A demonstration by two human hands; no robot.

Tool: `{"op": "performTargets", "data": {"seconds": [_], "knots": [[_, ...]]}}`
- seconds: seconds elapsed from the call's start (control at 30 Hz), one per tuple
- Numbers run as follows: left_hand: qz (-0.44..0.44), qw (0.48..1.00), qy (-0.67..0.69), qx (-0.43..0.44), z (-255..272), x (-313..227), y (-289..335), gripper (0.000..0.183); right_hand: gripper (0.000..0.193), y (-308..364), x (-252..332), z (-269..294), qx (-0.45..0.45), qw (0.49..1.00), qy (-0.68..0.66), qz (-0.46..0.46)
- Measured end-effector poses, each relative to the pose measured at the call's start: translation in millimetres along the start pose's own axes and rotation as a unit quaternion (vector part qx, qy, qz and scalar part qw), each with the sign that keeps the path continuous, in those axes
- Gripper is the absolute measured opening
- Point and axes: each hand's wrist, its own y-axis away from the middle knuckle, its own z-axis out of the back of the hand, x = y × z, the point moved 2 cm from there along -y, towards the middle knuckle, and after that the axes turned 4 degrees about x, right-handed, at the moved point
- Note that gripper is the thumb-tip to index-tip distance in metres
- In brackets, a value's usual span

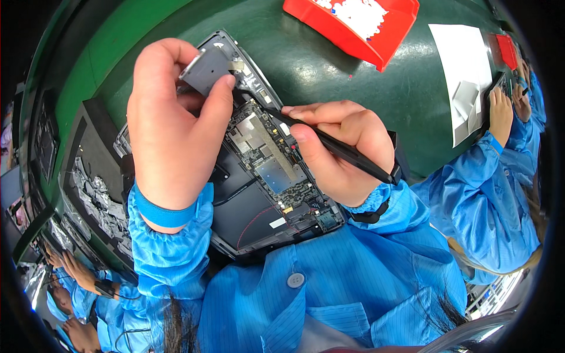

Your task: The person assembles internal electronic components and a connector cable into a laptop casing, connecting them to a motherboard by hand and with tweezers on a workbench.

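An opened device chassis [247, 215], like a laptop base or tablet, lies tilted in front of me with its circuit board [272, 154] exposed. My left hand [170, 126] pinches a flat grey plate-like part [207, 72] between thumb and fingers, raised at an angle over the far end of the chassis. A tan tab [236, 65] shows at that part's edge. Closed around slim black tweezers [344, 150], my right hand [347, 144] rests by the board's right edge. The tweezers' tip is near the board's far end, just beside the grey part; whether it touches anything I cannot tell.
A red bin [376, 50] of small white pieces stands at the far side of the green table [259, 35]. White paper [462, 70] lies to the right, near a co-worker's hand [501, 117]. On the left is a black foam tray [97, 126] with grey parts [97, 200].
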Motion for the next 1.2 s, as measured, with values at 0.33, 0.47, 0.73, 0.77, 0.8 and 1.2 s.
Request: {"op": "performTargets", "data": {"seconds": [0.33,0.47,0.73,0.77,0.8,1.2], "knots": [[-0.061,0.983,-0.171,0.0,2.6,-6.5,-1.7,0.053,0.025,-5.7,-2.8,-0.1,0.029,0.999,0.013,0.043],[-0.067,0.98,-0.185,0.013,-7.5,-6.6,-8.2,0.054,0.024,-8.8,-8.7,7.1,0.022,0.999,0.003,0.048],[-0.094,0.956,-0.276,0.034,-15.7,-18.9,-4.5,0.057,0.022,-7.8,-11.8,15.1,0.024,0.994,-0.013,0.104],[-0.098,0.956,-0.275,0.031,-15.6,-21.1,-3.7,0.057,0.022,-5.7,-9.8,16.8,0.023,0.994,-0.011,0.109],[-0.131,0.942,-0.309,0.018,-11.7,-25.2,-2.6,0.057,0.022,-4.9,-8.8,15.5,0.013,0.997,-0.024,0.078],[-0.009,0.894,-0.443,0.058,33.9,-4.7,-19.9,0.032,0.03,30.0,4.2,42.8,0.049,0.989,-0.12,0.075]]}}
